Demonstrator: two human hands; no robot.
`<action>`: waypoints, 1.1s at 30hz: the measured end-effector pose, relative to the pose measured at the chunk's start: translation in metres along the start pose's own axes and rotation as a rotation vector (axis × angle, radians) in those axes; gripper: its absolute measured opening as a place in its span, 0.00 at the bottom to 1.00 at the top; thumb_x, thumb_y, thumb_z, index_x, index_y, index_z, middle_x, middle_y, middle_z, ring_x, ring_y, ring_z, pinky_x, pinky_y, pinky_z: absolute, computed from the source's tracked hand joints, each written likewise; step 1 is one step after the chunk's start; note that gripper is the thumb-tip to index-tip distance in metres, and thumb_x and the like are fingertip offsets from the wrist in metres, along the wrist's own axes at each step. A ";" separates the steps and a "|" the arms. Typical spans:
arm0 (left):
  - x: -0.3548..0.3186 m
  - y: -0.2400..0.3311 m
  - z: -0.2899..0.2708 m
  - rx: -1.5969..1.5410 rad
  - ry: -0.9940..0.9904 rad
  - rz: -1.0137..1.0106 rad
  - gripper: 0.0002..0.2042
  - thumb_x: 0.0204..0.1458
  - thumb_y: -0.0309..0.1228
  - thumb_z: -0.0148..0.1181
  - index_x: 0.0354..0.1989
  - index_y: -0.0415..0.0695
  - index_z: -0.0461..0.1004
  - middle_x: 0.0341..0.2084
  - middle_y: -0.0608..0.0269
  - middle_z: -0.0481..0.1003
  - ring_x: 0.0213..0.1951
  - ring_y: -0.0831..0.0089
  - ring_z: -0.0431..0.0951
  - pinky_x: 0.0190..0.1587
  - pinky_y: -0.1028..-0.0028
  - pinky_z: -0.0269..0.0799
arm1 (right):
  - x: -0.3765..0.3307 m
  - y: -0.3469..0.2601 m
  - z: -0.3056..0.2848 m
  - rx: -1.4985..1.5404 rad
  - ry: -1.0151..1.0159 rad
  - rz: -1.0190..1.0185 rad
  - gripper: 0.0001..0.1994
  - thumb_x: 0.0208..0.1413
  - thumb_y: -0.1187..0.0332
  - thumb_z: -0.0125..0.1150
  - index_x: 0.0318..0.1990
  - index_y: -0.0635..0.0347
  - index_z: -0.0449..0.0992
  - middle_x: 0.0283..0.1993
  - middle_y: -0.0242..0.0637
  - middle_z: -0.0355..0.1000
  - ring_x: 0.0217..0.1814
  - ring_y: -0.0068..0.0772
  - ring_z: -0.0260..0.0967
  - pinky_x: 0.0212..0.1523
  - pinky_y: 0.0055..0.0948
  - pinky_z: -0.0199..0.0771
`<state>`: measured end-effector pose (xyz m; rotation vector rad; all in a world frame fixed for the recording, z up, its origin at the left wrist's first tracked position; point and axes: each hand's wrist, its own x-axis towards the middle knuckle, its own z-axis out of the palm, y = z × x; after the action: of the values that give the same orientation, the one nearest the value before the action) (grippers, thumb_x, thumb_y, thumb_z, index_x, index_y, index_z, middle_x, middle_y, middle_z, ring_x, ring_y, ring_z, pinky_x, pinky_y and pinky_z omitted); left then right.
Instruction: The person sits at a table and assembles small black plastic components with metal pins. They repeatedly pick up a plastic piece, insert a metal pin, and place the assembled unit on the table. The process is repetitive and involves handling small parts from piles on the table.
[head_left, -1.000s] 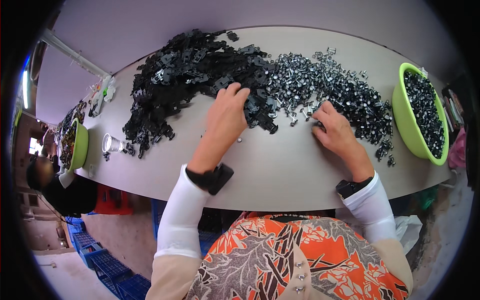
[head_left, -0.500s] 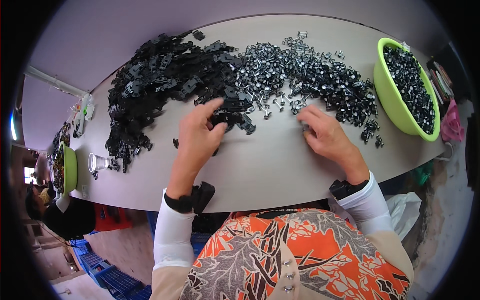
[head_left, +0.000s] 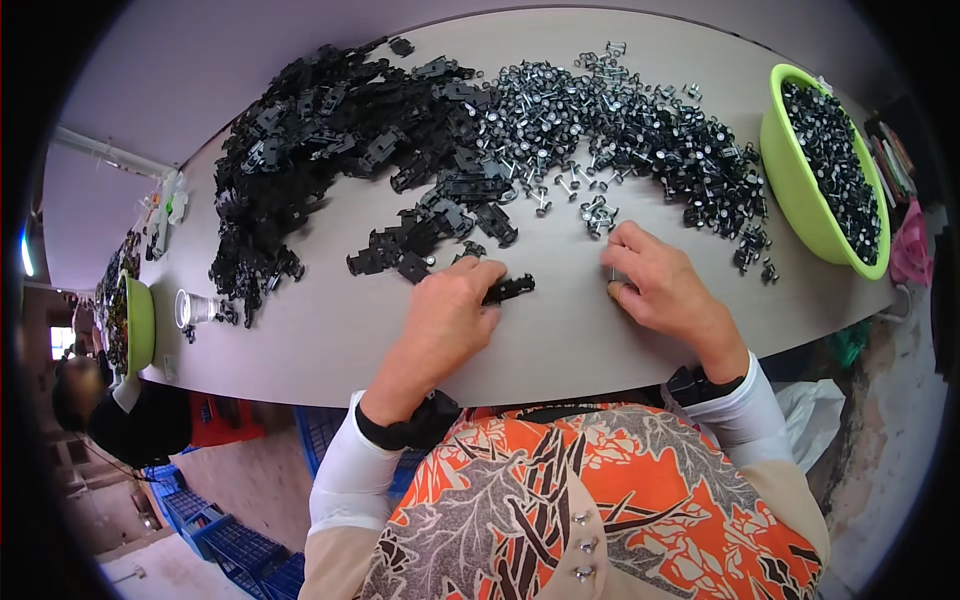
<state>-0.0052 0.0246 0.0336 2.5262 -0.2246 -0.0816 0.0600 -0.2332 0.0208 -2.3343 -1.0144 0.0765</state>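
Observation:
My left hand (head_left: 450, 318) is closed, palm down, on a black plastic toy-car chassis (head_left: 514, 289), whose end sticks out to the right past the fingers. My right hand (head_left: 662, 283) pinches a small wheel axle (head_left: 612, 274), mostly hidden by thumb and fingers. Loose chassis pieces (head_left: 400, 245) lie just beyond the left hand, in front of a big heap of black chassis (head_left: 330, 130). To its right spreads a heap of wheel axles (head_left: 640, 135), metal rods with black wheels. A few of these axles (head_left: 597, 214) lie close beyond the right hand.
At the right stands a green basin (head_left: 790, 185) full of wheel axles. A clear plastic cup (head_left: 192, 308) lies on its side at the left, near another green basin (head_left: 141, 325). A person in dark clothing (head_left: 145, 425) sits there. Blue crates (head_left: 235, 540) stand below the table (head_left: 560, 345).
My left hand has come down and right, from beside the loose chassis pieces, and now has a chassis under its fingers. The right hand stays nearly in place, still pinching.

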 end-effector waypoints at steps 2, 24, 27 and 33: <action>0.003 0.011 -0.005 0.086 -0.036 0.023 0.13 0.39 0.26 0.64 0.37 0.39 0.76 0.29 0.55 0.74 0.30 0.57 0.76 0.34 0.64 0.70 | -0.001 0.000 0.002 -0.014 -0.003 -0.002 0.08 0.43 0.78 0.60 0.33 0.63 0.69 0.38 0.40 0.64 0.40 0.44 0.67 0.35 0.40 0.70; 0.026 0.017 0.021 -1.544 -0.344 -0.429 0.09 0.54 0.20 0.53 0.42 0.34 0.66 0.34 0.53 0.74 0.33 0.64 0.81 0.35 0.69 0.82 | 0.000 -0.026 0.028 0.388 0.310 -0.164 0.18 0.43 0.84 0.61 0.44 0.62 0.70 0.43 0.40 0.66 0.29 0.32 0.71 0.24 0.26 0.72; 0.024 0.016 0.019 -1.456 -0.466 -0.408 0.09 0.56 0.24 0.54 0.44 0.35 0.67 0.32 0.56 0.75 0.30 0.69 0.80 0.31 0.73 0.78 | 0.000 -0.026 0.028 0.346 0.332 -0.201 0.18 0.42 0.84 0.62 0.44 0.62 0.71 0.43 0.41 0.67 0.31 0.38 0.72 0.26 0.30 0.72; 0.024 0.006 0.036 -1.533 -0.413 -0.457 0.08 0.57 0.31 0.57 0.39 0.40 0.71 0.27 0.65 0.73 0.21 0.80 0.71 0.21 0.82 0.62 | 0.001 -0.032 0.024 0.312 0.312 -0.211 0.18 0.39 0.83 0.63 0.42 0.61 0.71 0.40 0.41 0.68 0.38 0.45 0.70 0.36 0.35 0.72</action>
<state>0.0137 -0.0052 0.0072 0.9615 0.2174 -0.6664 0.0335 -0.2039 0.0184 -1.8758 -1.0028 -0.1935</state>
